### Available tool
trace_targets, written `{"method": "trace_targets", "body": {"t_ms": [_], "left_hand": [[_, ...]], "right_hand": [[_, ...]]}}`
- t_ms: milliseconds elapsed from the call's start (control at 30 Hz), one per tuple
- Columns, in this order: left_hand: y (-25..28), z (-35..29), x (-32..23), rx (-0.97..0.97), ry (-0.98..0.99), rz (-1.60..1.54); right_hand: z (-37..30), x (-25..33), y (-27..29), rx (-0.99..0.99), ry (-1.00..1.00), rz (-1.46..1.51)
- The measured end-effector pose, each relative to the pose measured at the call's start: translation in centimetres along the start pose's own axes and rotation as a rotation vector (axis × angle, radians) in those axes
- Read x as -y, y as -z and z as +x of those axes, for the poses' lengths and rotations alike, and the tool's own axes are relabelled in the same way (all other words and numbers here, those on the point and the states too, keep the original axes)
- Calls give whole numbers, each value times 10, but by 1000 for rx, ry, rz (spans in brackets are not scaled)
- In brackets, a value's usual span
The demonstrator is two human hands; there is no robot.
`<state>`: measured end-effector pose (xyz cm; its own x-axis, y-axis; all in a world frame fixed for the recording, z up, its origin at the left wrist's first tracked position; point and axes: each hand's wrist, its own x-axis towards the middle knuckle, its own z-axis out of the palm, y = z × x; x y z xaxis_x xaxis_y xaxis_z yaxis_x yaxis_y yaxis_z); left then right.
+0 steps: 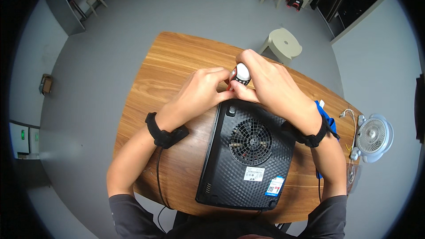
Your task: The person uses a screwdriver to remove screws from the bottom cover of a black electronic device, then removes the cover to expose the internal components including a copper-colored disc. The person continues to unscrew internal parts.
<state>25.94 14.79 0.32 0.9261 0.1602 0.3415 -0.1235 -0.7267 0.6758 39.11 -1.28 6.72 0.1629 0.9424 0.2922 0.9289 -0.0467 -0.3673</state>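
Note:
A flat black appliance, which looks like an induction cooker, lies upside down on the wooden table, its round fan grille facing up. At its far edge my right hand grips a thick screwdriver with a white domed end, a black band and some red. The screwdriver stands roughly upright, and its tip is hidden behind my fingers. From the left, my left hand pinches with thumb and fingers at the lower side of the screwdriver. Both hands are close together over the appliance's far corner.
At the table's right edge are a white fan, a pale cable and blue cloth-like material beside my right forearm. A black cable runs down from my left wrist strap. A cream stool stands past the far edge.

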Motion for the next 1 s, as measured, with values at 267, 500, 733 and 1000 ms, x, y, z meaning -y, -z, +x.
{"method": "trace_targets", "body": {"t_ms": [267, 500, 733, 1000], "left_hand": [[-1, 1, -4, -22, 13, -25], [1, -1, -1, -4, -14, -30], [0, -2, 2, 28, -47, -57], [-1, 0, 1, -2, -70, -30]], "right_hand": [[3, 3, 9, 81, -63, 29], [3, 2, 7, 102, -59, 7], [-2, 2, 4, 48, -28, 12], [-1, 4, 5, 109, -113, 43]]}}
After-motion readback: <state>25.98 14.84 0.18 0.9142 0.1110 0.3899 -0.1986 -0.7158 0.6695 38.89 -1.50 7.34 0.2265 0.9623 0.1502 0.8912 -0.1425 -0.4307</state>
